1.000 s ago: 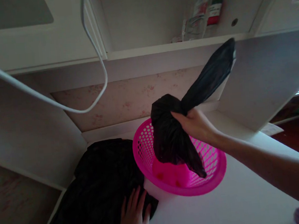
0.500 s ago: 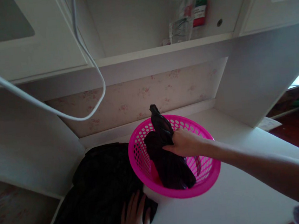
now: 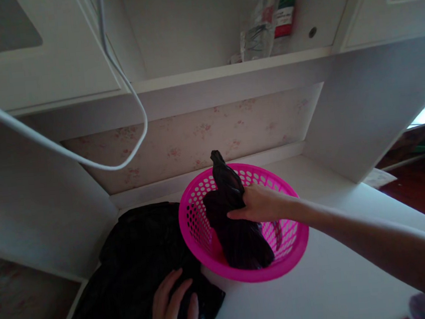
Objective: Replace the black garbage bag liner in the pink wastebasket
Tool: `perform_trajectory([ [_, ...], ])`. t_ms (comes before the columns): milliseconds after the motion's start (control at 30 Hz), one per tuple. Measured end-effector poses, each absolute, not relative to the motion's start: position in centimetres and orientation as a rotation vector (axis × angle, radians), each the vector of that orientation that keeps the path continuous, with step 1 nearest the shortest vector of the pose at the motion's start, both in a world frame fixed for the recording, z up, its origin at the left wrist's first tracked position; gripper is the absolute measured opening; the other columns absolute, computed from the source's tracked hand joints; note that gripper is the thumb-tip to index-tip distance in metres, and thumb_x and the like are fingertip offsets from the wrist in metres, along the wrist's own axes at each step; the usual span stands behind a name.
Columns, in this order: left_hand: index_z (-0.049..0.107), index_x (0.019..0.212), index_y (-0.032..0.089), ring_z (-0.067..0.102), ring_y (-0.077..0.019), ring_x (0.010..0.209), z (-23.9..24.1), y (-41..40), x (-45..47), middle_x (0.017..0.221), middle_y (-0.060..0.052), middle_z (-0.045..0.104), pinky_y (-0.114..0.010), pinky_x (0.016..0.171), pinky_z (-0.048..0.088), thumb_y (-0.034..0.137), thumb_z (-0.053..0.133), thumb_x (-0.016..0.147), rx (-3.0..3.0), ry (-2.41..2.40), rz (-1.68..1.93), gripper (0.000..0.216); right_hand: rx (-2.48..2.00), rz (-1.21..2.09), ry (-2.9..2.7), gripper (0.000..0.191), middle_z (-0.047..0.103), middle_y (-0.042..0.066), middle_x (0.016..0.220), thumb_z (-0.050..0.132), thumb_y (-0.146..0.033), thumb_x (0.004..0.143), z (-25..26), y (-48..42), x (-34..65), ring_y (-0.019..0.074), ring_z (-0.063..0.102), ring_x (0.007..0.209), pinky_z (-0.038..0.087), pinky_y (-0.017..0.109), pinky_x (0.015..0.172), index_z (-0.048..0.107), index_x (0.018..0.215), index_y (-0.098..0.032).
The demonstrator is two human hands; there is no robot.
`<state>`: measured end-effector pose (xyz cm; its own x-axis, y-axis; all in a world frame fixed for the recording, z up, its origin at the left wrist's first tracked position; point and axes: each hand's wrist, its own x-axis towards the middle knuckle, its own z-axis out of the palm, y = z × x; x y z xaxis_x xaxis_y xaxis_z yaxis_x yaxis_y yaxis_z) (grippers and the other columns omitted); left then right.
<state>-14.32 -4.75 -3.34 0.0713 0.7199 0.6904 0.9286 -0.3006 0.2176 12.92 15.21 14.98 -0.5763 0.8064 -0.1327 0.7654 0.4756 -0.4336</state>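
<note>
My right hand (image 3: 256, 204) is closed around a bunched black plastic bag (image 3: 245, 241), which sits inside a pink perforated basket (image 3: 246, 275). The bag's twisted end sticks up above the far rim. To the left, a large dark bag or cloth (image 3: 133, 272) lies spread on the white desk, its near right end shiny like plastic. Over that end rests my left hand (image 3: 173, 306), fingers apart and slightly curled. Something thin and reddish shows low in the basket, to the right of the black bag; I cannot make out what it is.
A white cable (image 3: 115, 166) hangs in a loop at upper left. Above the desk (image 3: 322, 289) is a white shelf (image 3: 189, 77) holding a clear plastic container (image 3: 258, 29) and a red-and-green package (image 3: 285, 19). White side panels flank the nook, with flowered wallpaper (image 3: 202, 135) behind.
My left hand has shifted left and its fingers are lifted and more curled. My right hand still grips the black bag in the basket. The view has moved slightly.
</note>
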Motion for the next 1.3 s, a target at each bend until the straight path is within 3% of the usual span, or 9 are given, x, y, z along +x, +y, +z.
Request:
perform_trajectory([
  [100,0.067,0.115,0.027,0.072,-0.0187,0.102,3.9,-4.9,-13.7,0.11,-0.005,0.073,-0.029,0.088,0.062,0.012,0.06,0.096,-2.164,-1.582,-1.244,0.025,-1.217,0.962,-2.664,0.031,0.08,0.007,0.093,0.075,-0.042,0.083,15.2,16.0,13.6,0.0266,0.076,0.088,0.054,0.03,0.067,0.078,0.102,-0.018],
  [200,0.07,0.112,0.027,0.072,-0.0163,0.101,10.1,-3.7,-11.8,0.107,-0.002,0.075,-0.026,0.091,0.06,0.014,0.059,0.098,-2.321,-1.458,-1.264,0.022,-0.992,1.284,-2.574,0.05,0.08,0.005,0.109,0.078,-0.026,0.074,14.8,16.9,14.4,0.0234,0.074,0.095,0.057,0.028,0.073,0.069,0.123,-0.02],
  [333,0.075,0.109,0.025,0.073,-0.0218,0.105,14.5,0.5,-8.7,0.113,-0.005,0.077,-0.037,0.095,0.061,0.024,0.061,0.101,-2.498,-1.487,-1.045,0.016,-0.876,1.484,-2.363,0.067,0.076,0.008,0.111,0.074,-0.014,0.067,14.1,17.3,15.1,0.0219,0.072,0.093,0.054,0.027,0.07,0.058,0.132,-0.017],
  [500,0.076,0.121,0.02,0.074,-0.0295,0.113,15.3,5.6,-6.2,0.123,-0.009,0.078,-0.047,0.1,0.061,0.03,0.062,0.101,-2.734,-1.608,-0.637,0.026,-0.921,1.376,-2.427,0.038,0.076,0.003,0.099,0.076,-0.018,0.071,14.0,16.8,15.5,0.0201,0.071,0.09,0.053,0.028,0.074,0.07,0.109,-0.019],
  [633,0.062,0.144,0.012,0.062,-0.0353,0.136,15.1,7.5,-5.3,0.154,-0.018,0.059,-0.051,0.112,0.053,0.031,0.068,0.097,-2.789,-1.683,-0.406,0.051,-1.002,1.337,-2.459,0.034,0.078,0.001,0.092,0.066,-0.009,0.068,14.0,16.5,15.7,0.0191,0.072,0.086,0.052,0.027,0.072,0.075,0.099,-0.018],
  [700,0.059,0.147,0.013,0.06,-0.0354,0.138,15.0,7.9,-5.3,0.159,-0.018,0.054,-0.05,0.114,0.051,0.029,0.072,0.095,-2.826,-1.698,-0.392,0.056,-1.05,1.31,-2.472,0.032,0.078,-0.001,0.086,0.065,-0.009,0.068,14.0,16.3,15.8,0.0182,0.072,0.08,0.051,0.025,0.067,0.077,0.097,-0.019],
  [900,0.073,0.112,0.017,0.075,-0.0263,0.099,14.7,9.3,-6.3,0.113,-0.009,0.078,-0.039,0.089,0.06,0.018,0.076,0.09,-2.866,-1.782,-0.644,0.022,-1.188,1.035,-2.459,0.02,0.078,0.0,0.08,0.073,-0.031,0.078,14.9,15.6,15.9,0.0189,0.071,0.075,0.046,0.026,0.063,0.081,0.095,-0.022],
  [1067,0.075,0.113,0.022,0.071,-0.0258,0.114,14.6,10.2,-6.6,0.123,-0.007,0.076,-0.038,0.098,0.056,0.016,0.077,0.089,-2.991,-1.596,-0.65,0.024,-1.173,0.927,-2.504,0.019,0.08,0.0,0.083,0.069,-0.031,0.086,15.4,14.8,16.0,0.0174,0.07,0.076,0.045,0.026,0.064,0.082,0.098,-0.024],
  [1300,0.08,0.095,0.022,0.073,-0.0245,0.105,14.6,10.5,-6.7,0.11,-0.005,0.079,-0.036,0.095,0.055,0.017,0.068,0.095,-3.017,-1.56,-0.509,0.013,-1.167,0.759,-2.622,0.021,0.081,0.0,0.085,0.066,-0.035,0.091,15.9,14.9,16.7,0.0171,0.07,0.074,0.045,0.026,0.065,0.084,0.097,-0.025],
])
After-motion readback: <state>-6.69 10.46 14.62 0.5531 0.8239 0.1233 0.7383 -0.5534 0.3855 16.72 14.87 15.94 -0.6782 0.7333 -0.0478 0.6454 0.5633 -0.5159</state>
